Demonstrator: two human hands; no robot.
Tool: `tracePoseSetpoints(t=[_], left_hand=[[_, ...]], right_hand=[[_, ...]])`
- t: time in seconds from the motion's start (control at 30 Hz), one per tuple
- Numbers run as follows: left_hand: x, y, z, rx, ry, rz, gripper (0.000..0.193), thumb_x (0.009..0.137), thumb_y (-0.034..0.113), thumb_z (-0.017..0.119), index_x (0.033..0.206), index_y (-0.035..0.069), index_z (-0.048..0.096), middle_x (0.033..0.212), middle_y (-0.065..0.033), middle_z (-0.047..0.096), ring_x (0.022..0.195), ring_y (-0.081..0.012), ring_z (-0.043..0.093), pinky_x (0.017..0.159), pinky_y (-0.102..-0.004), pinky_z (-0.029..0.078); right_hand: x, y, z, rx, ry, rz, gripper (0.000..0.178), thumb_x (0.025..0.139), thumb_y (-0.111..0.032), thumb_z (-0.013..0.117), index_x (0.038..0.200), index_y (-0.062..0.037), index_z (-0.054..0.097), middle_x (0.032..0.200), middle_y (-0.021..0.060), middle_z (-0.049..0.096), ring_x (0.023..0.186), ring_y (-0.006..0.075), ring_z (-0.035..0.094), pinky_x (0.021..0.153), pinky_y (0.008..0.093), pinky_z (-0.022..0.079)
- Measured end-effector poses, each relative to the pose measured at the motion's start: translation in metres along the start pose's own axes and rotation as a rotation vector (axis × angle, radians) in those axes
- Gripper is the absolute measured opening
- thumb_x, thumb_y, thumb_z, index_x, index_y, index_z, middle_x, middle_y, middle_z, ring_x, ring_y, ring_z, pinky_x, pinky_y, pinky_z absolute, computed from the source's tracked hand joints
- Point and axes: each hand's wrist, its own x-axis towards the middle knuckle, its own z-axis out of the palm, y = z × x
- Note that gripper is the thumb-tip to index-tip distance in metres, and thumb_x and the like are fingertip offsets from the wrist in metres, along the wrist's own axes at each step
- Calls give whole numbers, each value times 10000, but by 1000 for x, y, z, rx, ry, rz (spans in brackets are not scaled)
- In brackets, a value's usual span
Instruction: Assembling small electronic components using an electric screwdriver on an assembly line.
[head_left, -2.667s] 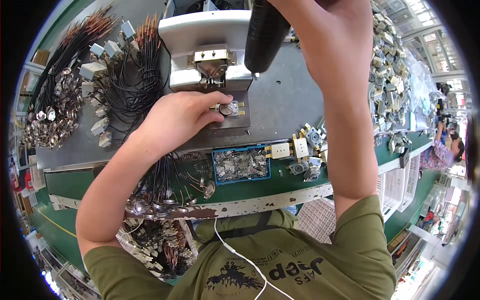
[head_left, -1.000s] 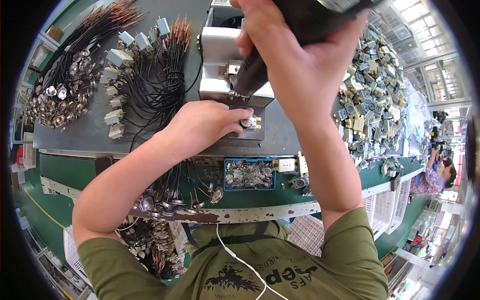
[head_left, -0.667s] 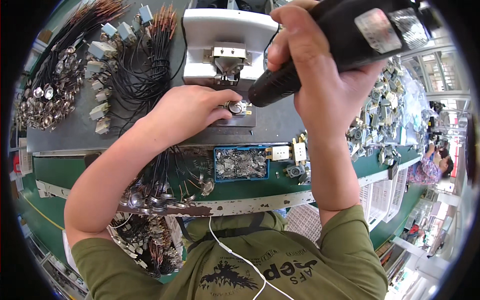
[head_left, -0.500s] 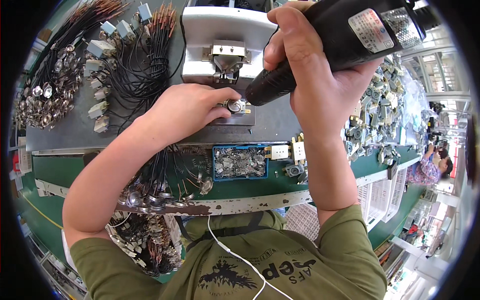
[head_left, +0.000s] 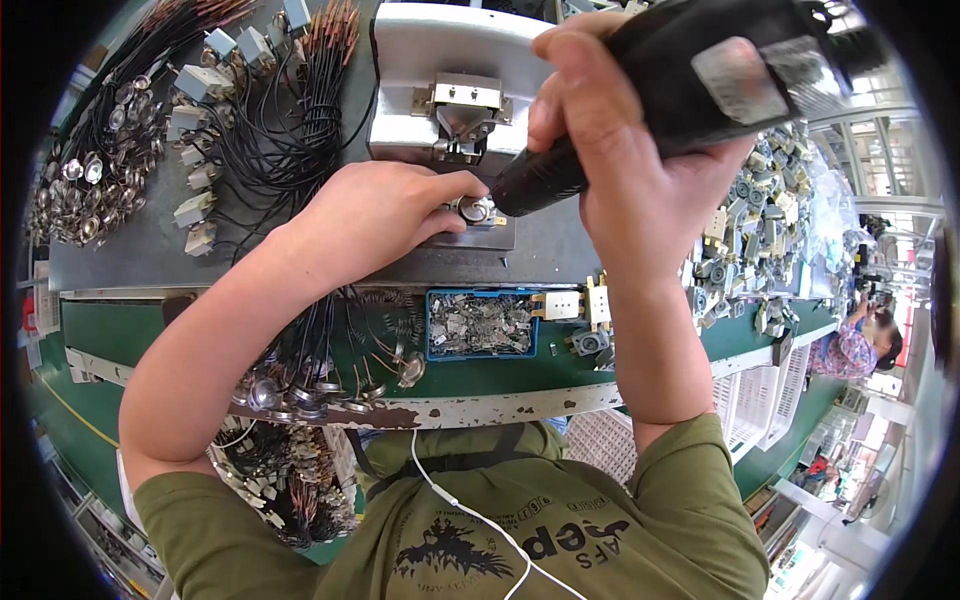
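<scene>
My right hand (head_left: 640, 150) wraps round a black electric screwdriver (head_left: 690, 70), its narrow nose tilted down to the left. That nose reaches a small metal-and-plastic part with a round silver cap (head_left: 474, 210) on a steel block (head_left: 490, 240). From the left, my left hand (head_left: 400, 205) pinches this part between thumb and fingers. The screwdriver's nose covers the part's right side, so I cannot tell whether the bit touches a screw. Just behind stands a silver machine housing (head_left: 410, 80) with a metal clamp-like fixture (head_left: 465, 110).
Bundled black wires (head_left: 290, 140) with grey-white blocks lie left, beside a pile of silver caps (head_left: 90, 190). A blue tray (head_left: 430, 345) of small metal pieces sits in front. Many grey switch-like parts (head_left: 745, 215) are heaped right. White crates (head_left: 750, 400) stand below; a person (head_left: 855, 345) is far right.
The view has shifted slightly. Both hands keep their hold on the part and the screwdriver, whose body looks more blurred now.
</scene>
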Motion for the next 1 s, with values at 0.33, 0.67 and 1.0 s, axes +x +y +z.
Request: tracePoseSetpoints(t=[0.33,0.67,1.0], left_hand=[[1,-1,-1,28,-4,42,316,973,314,650,1256,174,640,923,-94,731,904,-318,713,755,-445,566],[-2,-6,6,41,45,89,306,957,288,669,1232,155,646,916,-88,725,900,-312,709,743,-436,570],[-8,3,7,398,271,200,290,878,224,707,1153,144,671,946,-41,630,921,-222,641,793,-359,517]], right_hand=[[-1,-2,5,-16,-29,74,119,864,65,758,942,20,680,812,52,684,629,99,643,561,238,511],[-4,13,4,-82,-76,-128,172,841,70,772,983,53,678,886,98,709,780,139,696,642,255,559],[3,37,16,114,59,-454,291,876,-48,769,1083,70,602,907,132,709,764,159,703,662,271,589]])
